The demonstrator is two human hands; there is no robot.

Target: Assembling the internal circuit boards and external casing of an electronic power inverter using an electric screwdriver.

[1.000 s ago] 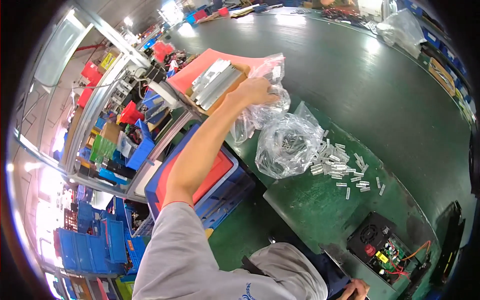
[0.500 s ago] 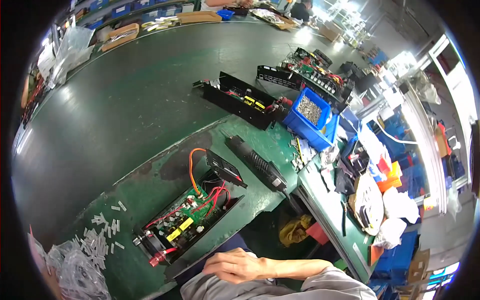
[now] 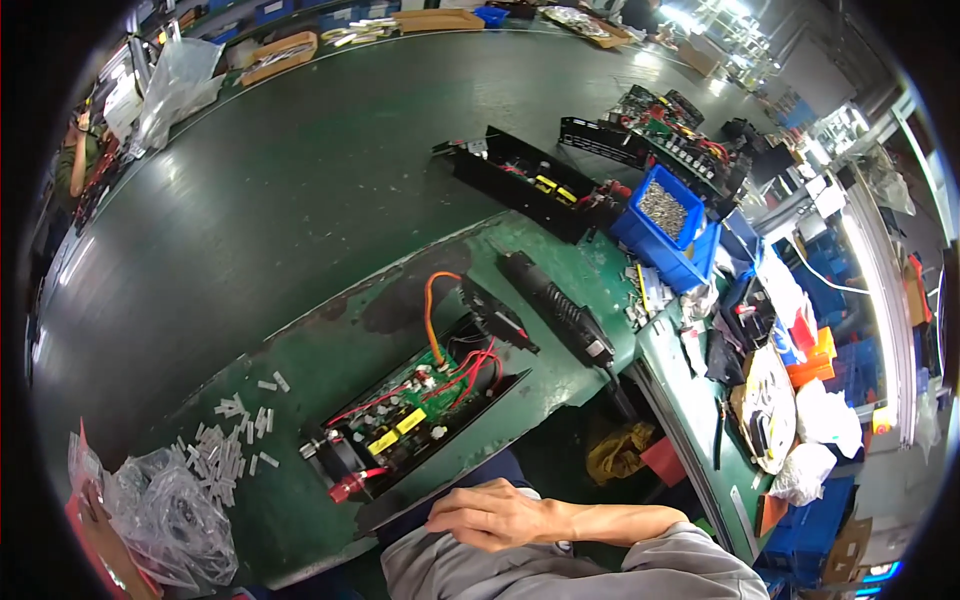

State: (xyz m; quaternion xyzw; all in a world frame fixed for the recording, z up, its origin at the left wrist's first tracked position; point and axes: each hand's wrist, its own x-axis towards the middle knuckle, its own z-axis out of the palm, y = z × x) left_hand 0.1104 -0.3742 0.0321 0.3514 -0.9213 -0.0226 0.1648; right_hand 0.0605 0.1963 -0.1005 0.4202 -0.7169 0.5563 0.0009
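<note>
My right hand (image 3: 495, 515) rests low over the grey cloth of my clothing, just in front of the bench edge. Its fingers are bent and held together, with nothing showing in them; the palm side is hidden. My left hand is out of the picture. Nearest to the right hand is an open black metal housing (image 3: 490, 408) holding a green circuit board, red wires, yellow-wrapped parts and a red terminal. A black end panel (image 3: 497, 313) leans at its far end, joined by wires and an orange cable. Beyond it lies a black electric screwdriver (image 3: 558, 309).
Small clear plastic pieces (image 3: 222, 455) lie scattered at left beside a crumpled plastic bag (image 3: 170, 520). Farther off are a second open housing (image 3: 520, 185), stacked circuit assemblies (image 3: 675, 140) and a blue bin (image 3: 640, 235) of small metal parts. A cluttered side bench (image 3: 690, 420) stands at right.
The whole view has shifted, so the bench and its things sit farther right in the picture. My right hand keeps its pose, and the housing and screwdriver lie as before.
</note>
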